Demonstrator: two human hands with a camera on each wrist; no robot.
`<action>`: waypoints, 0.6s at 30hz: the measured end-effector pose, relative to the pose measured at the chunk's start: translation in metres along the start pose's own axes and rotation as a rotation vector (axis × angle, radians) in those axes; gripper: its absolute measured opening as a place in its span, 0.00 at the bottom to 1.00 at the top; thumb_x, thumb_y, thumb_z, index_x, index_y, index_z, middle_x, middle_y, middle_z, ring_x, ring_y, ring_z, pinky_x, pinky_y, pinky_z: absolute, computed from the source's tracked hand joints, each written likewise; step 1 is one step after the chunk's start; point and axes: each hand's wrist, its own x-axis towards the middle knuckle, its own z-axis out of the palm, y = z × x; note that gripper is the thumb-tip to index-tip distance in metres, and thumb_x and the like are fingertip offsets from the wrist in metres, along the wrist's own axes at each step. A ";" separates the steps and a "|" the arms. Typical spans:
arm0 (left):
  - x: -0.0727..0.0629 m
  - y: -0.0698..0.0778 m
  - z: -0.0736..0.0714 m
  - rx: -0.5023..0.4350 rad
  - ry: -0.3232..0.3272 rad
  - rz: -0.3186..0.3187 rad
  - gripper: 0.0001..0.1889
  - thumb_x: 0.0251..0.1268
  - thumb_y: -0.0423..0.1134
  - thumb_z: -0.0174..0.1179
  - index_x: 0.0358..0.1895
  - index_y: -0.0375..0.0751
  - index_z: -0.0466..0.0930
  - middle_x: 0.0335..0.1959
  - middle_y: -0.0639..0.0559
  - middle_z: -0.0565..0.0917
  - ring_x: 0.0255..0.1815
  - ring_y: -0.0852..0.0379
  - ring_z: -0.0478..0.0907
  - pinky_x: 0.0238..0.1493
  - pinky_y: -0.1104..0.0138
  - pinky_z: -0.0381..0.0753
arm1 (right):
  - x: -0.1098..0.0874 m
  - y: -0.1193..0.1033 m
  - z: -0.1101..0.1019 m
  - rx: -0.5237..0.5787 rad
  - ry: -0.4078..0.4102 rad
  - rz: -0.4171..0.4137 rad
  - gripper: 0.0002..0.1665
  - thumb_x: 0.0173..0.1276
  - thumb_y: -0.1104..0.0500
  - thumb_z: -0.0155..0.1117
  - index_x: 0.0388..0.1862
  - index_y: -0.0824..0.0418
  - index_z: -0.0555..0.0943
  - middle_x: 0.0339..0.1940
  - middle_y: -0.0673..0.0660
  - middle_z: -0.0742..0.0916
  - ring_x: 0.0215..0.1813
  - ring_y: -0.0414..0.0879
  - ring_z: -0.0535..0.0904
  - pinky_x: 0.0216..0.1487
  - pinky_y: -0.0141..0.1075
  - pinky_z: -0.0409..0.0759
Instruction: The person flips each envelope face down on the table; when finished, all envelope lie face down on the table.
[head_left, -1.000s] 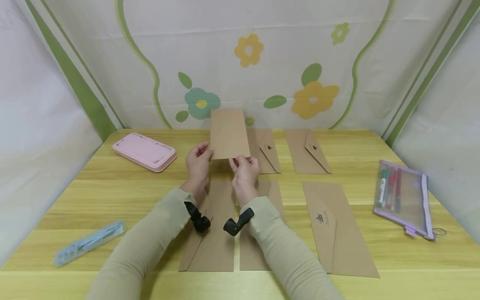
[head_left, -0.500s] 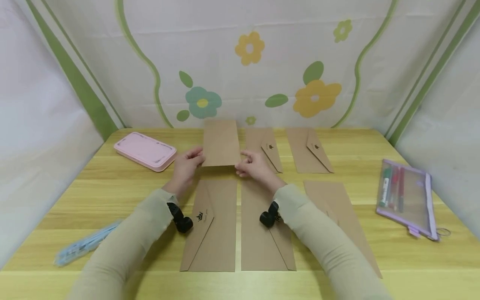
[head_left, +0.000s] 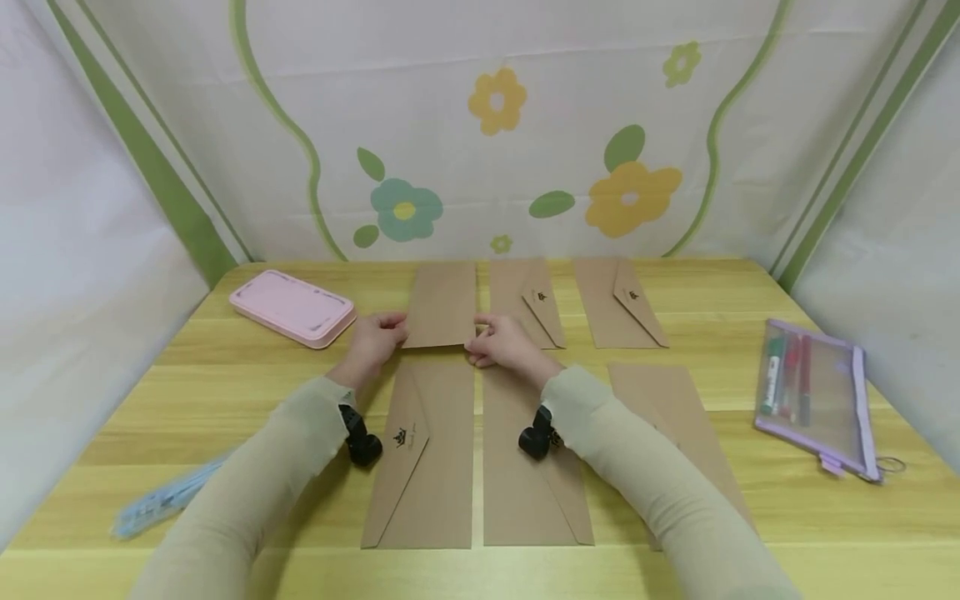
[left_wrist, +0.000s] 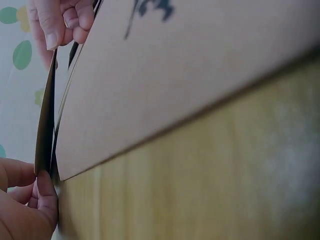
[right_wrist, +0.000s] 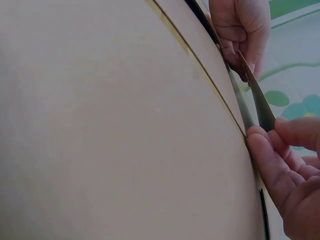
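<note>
A plain brown kraft envelope (head_left: 442, 304) lies between both hands near the back of the table, its near edge slightly raised. My left hand (head_left: 375, 340) pinches its left near corner between thumb and fingers. At the right near corner my right hand (head_left: 504, 340) pinches the same envelope. In the left wrist view the envelope (left_wrist: 46, 117) shows edge-on, held at both ends. The right wrist view also has the envelope (right_wrist: 261, 102) edge-on, its near end between the right thumb and fingers. Just in front lies a larger envelope (head_left: 438, 467) with a crown print on its flap.
Two small envelopes with crown prints, one beside the right hand (head_left: 517, 283) and one farther right (head_left: 600, 308), lie at the back. More large envelopes (head_left: 517, 500) lie in front. A pink case (head_left: 292, 304), a blue pen pack (head_left: 165, 500) and a purple-edged mesh pouch (head_left: 828, 400) stand around.
Both hands have brought the envelope down toward the table and a little left, the left hand shifting left. The right hand has moved outward to the right corner.
</note>
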 end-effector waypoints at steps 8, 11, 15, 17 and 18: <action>0.000 0.000 0.001 0.067 0.019 -0.005 0.22 0.65 0.29 0.49 0.63 0.30 0.67 0.58 0.37 0.73 0.54 0.53 0.69 0.49 0.69 0.73 | 0.003 -0.001 0.003 0.049 -0.007 0.039 0.38 0.62 0.69 0.60 0.70 0.66 0.58 0.27 0.59 0.81 0.23 0.43 0.80 0.30 0.32 0.82; 0.001 0.000 0.000 0.090 0.023 -0.010 0.24 0.64 0.28 0.48 0.64 0.31 0.65 0.60 0.38 0.71 0.55 0.53 0.67 0.49 0.69 0.71 | 0.004 0.000 0.003 0.057 -0.010 0.046 0.38 0.62 0.70 0.59 0.70 0.66 0.57 0.27 0.59 0.82 0.22 0.42 0.79 0.29 0.31 0.82; 0.001 0.000 -0.001 0.103 0.032 -0.014 0.26 0.63 0.28 0.47 0.66 0.32 0.63 0.64 0.39 0.68 0.58 0.51 0.65 0.53 0.66 0.70 | 0.006 0.002 0.002 0.048 0.003 0.040 0.37 0.62 0.71 0.58 0.70 0.66 0.57 0.29 0.60 0.83 0.21 0.41 0.79 0.28 0.30 0.82; 0.001 0.000 -0.002 0.099 0.032 -0.014 0.26 0.63 0.29 0.46 0.66 0.32 0.62 0.65 0.39 0.67 0.60 0.50 0.64 0.57 0.64 0.69 | 0.006 0.002 0.002 0.053 0.013 0.035 0.37 0.63 0.70 0.58 0.70 0.66 0.58 0.29 0.61 0.84 0.21 0.41 0.79 0.27 0.30 0.82; 0.001 0.000 -0.002 0.090 0.033 -0.018 0.26 0.64 0.29 0.46 0.67 0.32 0.61 0.65 0.39 0.67 0.60 0.50 0.64 0.58 0.64 0.69 | 0.007 0.003 0.001 0.062 0.018 0.031 0.37 0.62 0.70 0.58 0.70 0.66 0.58 0.29 0.60 0.84 0.21 0.41 0.79 0.27 0.30 0.82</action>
